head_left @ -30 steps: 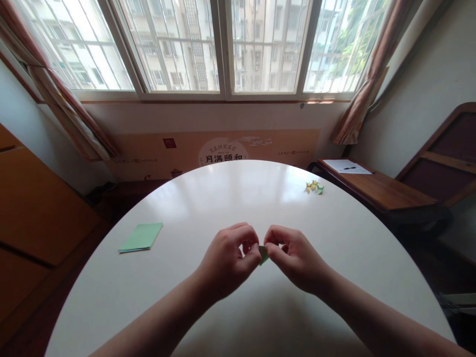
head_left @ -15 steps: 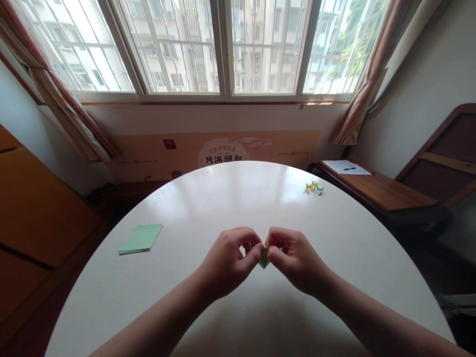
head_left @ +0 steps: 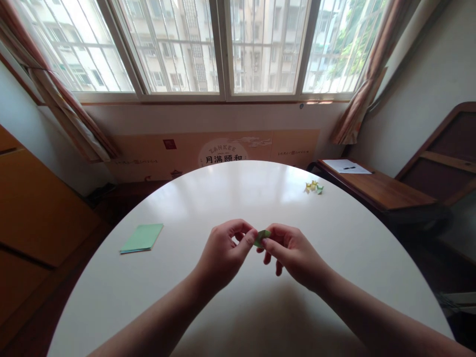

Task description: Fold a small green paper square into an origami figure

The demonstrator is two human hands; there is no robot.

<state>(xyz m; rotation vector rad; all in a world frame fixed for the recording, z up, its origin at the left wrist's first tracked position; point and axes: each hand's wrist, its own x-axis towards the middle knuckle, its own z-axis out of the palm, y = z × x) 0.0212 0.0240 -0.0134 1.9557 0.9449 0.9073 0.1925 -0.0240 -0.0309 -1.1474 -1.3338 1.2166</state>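
A small folded piece of green paper (head_left: 262, 238) is held up between my two hands, above the white round table (head_left: 208, 213). My left hand (head_left: 227, 248) pinches its left edge between thumb and forefinger. From the other side my right hand (head_left: 292, 252) grips it, thumb across the front, with the lower fingers hanging loose below. Part of the paper is covered by the fingertips. To the left lies a stack of green paper sheets (head_left: 142, 238). Several small folded paper figures (head_left: 314, 186), yellow and green, sit near the table's far right edge.
Beyond the table at right stands a wooden desk (head_left: 394, 191) bearing a white sheet of paper (head_left: 344, 166) with a dark pen (head_left: 349, 168) on it. A wooden cabinet (head_left: 40, 223) is at far left. Barred windows and tied curtains (head_left: 349, 119) line the back.
The green paper has turned and risen slightly, from a downward point to a tilted shape. My right thumb has moved onto its front, and the right hand's lower fingers have loosened and dropped.
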